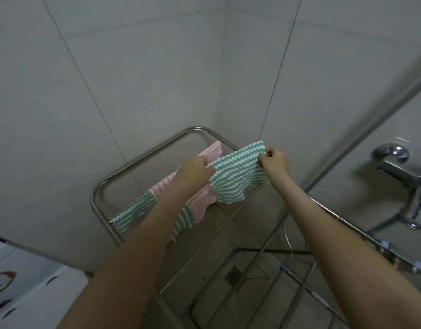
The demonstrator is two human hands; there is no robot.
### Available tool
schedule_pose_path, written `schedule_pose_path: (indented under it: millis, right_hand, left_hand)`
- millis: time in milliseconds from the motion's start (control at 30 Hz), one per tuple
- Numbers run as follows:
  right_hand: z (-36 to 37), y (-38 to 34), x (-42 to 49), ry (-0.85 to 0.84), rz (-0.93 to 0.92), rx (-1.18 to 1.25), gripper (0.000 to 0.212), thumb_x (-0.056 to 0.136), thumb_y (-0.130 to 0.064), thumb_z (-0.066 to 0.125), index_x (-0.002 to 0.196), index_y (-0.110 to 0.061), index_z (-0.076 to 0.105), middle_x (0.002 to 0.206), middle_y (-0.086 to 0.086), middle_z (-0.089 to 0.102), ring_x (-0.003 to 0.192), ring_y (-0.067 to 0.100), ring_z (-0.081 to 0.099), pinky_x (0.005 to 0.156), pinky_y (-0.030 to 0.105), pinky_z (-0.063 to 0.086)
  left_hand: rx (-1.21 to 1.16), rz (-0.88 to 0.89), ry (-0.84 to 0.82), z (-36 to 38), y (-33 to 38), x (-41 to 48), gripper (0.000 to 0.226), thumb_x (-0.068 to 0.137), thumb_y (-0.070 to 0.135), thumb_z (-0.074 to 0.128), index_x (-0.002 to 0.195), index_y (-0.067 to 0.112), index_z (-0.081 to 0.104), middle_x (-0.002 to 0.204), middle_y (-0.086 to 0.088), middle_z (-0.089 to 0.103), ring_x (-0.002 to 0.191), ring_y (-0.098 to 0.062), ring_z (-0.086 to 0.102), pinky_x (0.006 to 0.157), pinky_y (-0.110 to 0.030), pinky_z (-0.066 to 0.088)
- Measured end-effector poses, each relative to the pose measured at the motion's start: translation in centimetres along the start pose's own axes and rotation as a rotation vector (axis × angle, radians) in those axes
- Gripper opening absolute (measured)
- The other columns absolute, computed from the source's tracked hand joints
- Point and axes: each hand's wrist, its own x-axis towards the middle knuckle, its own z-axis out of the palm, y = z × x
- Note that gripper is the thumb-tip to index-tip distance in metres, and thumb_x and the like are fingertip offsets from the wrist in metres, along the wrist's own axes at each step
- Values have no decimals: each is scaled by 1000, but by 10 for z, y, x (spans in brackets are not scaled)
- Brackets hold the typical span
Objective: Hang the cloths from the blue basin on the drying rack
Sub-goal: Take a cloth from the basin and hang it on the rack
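Between the left hand [197,169] and right hand [273,162], each pinching a corner, the green cloth [235,176] spans crosswise (hands roughly level), a drying rack [145,157] rail just beneath.

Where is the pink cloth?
Centre of the head view: the pink cloth hangs on the drying rack, beneath the left hand, left of the held green cloth.

L hand [195,170], R hand [275,163] — both bare.
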Motion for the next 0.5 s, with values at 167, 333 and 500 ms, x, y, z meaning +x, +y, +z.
schedule_pose_path:
  millis: [167,333,500]
  right_hand:
    - [19,-1,18,-23,-35,-64,11,88,-9,49,82,-15,56,83,9,58,81,25,56,67,30,37]
    - [35,-9,32,-59,-86,-83,26,96,-9,41,117,-1,54,104,14,59,89,21,51,69,24,33]
    - [51,2,46,-210,-143,-121,33,95,-14,48,125,-1,50,123,17,58,110,28,55,82,27,39]
  left_hand:
    - [-19,-71,70,11,-9,24,19,93,21,49,88,5,58,81,-17,62,81,-30,60,71,-33,41]
    - [-11,-94,170,25,-11,50,26,96,17,46,108,-2,59,105,-24,63,98,-36,59,81,-37,42]
    - [-131,-150,152,51,-29,79,23,92,16,49,107,2,61,106,-22,65,88,-37,66,80,-44,54]
